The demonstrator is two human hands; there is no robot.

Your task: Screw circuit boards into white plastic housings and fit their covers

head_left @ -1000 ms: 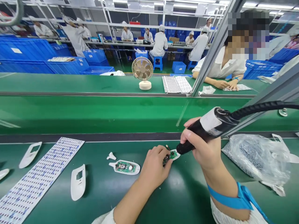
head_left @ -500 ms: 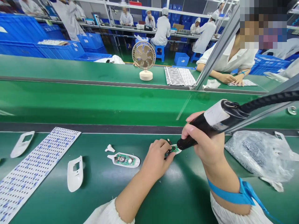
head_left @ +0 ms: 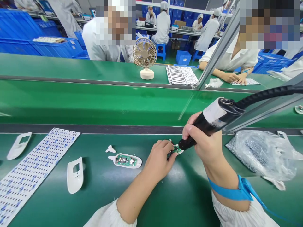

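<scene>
Near the middle of the bench, my left hand (head_left: 159, 157) has its fingers closed over a white device housing with a green circuit board (head_left: 177, 148), hiding much of it. My right hand (head_left: 204, 142) is wrapped round a black corded electric screwdriver (head_left: 201, 124). Its nose points down and left over the right end of that board; the bit itself cannot be seen. To the left of my hands lies a second open housing with a circuit board (head_left: 127, 161), beside a small white plastic piece (head_left: 110, 149). A white cover with a cutout (head_left: 75, 175) lies further left.
A long white sheet with rows of dark dots (head_left: 40, 167) and another white cover (head_left: 19, 146) lie at left. A clear bag of small parts (head_left: 262, 154) sits at right. Beyond the green divider (head_left: 94, 102) stand a fan (head_left: 145, 53) and several people in white.
A person in white has come into view behind the fan on the left. The screwdriver and my right hand have shifted slightly left; my left hand stays on the housing.
</scene>
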